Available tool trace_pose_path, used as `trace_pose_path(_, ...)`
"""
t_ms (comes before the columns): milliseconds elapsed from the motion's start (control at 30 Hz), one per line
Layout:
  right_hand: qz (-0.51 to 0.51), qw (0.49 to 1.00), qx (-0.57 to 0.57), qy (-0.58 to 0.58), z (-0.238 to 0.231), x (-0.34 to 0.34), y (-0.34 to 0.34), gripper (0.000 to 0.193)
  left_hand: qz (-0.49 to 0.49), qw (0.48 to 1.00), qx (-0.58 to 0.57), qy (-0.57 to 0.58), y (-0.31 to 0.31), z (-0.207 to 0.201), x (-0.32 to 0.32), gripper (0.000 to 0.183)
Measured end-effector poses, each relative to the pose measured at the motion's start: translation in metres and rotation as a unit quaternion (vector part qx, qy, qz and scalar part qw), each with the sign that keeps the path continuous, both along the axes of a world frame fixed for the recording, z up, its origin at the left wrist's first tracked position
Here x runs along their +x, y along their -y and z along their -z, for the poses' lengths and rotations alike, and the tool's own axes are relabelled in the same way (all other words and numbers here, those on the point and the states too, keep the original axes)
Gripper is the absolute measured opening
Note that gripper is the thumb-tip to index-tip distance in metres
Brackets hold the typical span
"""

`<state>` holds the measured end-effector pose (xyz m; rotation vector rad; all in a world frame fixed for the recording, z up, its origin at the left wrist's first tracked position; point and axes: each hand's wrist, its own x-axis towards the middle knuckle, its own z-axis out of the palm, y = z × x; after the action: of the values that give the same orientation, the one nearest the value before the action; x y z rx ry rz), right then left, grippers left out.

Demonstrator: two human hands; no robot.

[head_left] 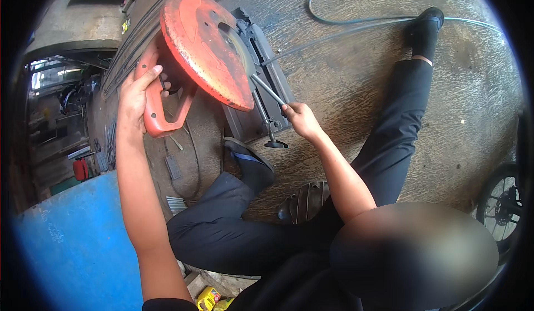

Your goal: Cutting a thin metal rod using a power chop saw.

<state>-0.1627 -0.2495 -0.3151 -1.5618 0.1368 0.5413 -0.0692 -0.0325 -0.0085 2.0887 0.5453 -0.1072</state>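
Observation:
An orange, worn cut-off saw [203, 49] stands on the floor in front of me, its round guard tilted over a dark grey base [245, 123]. My left hand [135, 97] is wrapped round the saw's looped orange handle [158, 119]. In my right hand [302, 120] is the end of a thin metal rod [268, 90], slanting up and left to beside the saw's cutting disc. The vise screw [261, 110], ending in a black knob, runs close beside that rod. The guard hides most of the disc.
Long metal rods [114, 60] lie at the far left, with a blue panel [83, 244] nearer. A hose [356, 23] curves across the floor at the back. My legs stretch either side of the saw's near end. A spoked wheel [500, 202] stands at the right.

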Motion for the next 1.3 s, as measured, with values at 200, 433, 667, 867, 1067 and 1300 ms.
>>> trace_pose_path(200,0.020,0.997,-0.042,0.063,-0.007,-0.004,-0.007,0.035,-0.012,1.000,0.011,0.002,0.001,0.000,0.001,0.035)
trace_pose_path(433,0.043,0.994,-0.061,0.083,-0.011,-0.008,-0.011,0.030,-0.006,1.000,0.013,0.002,0.003,0.000,0.000,0.035)
trace_pose_path(667,0.053,0.987,-0.091,0.124,-0.013,-0.010,-0.011,0.029,-0.010,1.000,0.020,-0.006,0.005,-0.001,0.000,0.037)
trace_pose_path(867,0.031,0.982,-0.132,0.133,-0.014,-0.011,-0.009,0.024,-0.026,0.999,-0.016,-0.014,0.009,-0.003,-0.004,0.041)
trace_pose_path(1067,0.065,0.980,-0.139,0.129,-0.011,-0.008,-0.013,0.020,-0.005,1.000,0.003,-0.015,-0.004,0.002,0.002,0.038)
trace_pose_path(1300,0.122,0.968,-0.147,0.161,-0.015,-0.008,-0.014,0.021,-0.020,1.000,0.001,-0.005,-0.002,0.003,-0.001,0.038)
